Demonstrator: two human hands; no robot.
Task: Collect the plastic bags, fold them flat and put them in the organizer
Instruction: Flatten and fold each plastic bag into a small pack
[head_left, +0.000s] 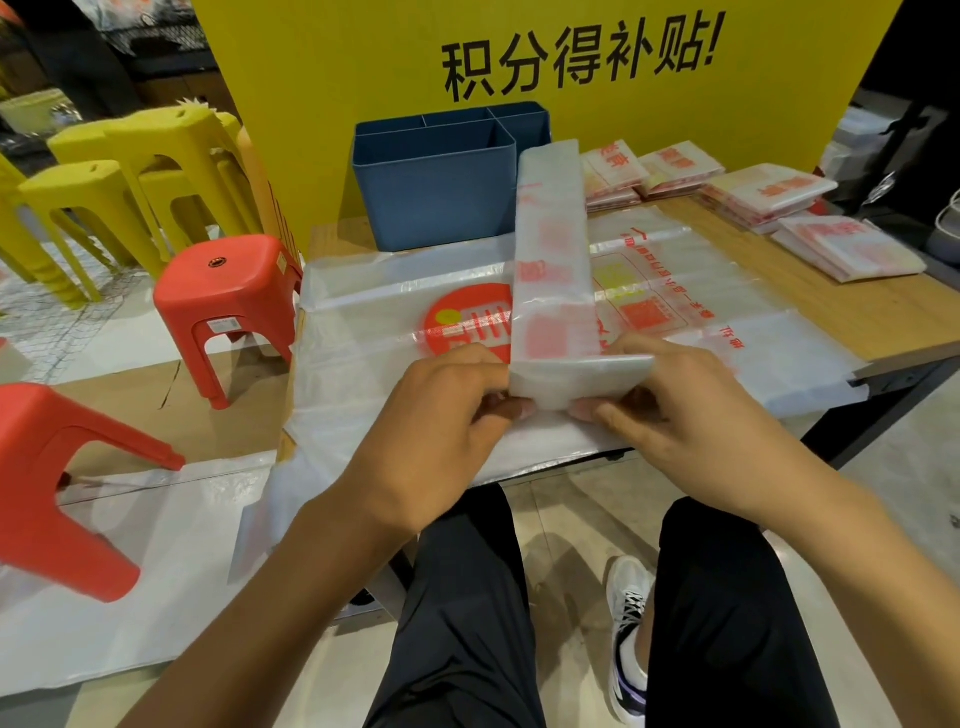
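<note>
On the wooden worktop (810, 306), head view: a plastic bag folded into a long narrow strip (553, 249) is laid lengthwise, its far end just beside the blue organizer (436, 192). The near end of the strip is turned up and over and is gripped at both corners. The left hand (441, 415) is seen with fingers curled and pinched on the left corner; the right hand (675, 400) is seen with fingers (613, 410) clamped on the right corner. Beneath the strip, an unfolded clear bag with red print (415, 322) is spread flat, draped over the near edge. Folded bags (769, 200) are stacked at the far right. The organizer's compartments are seen open-topped. Red stools (228, 296) and yellow stools (140, 171) are noted on the floor at left.
</note>
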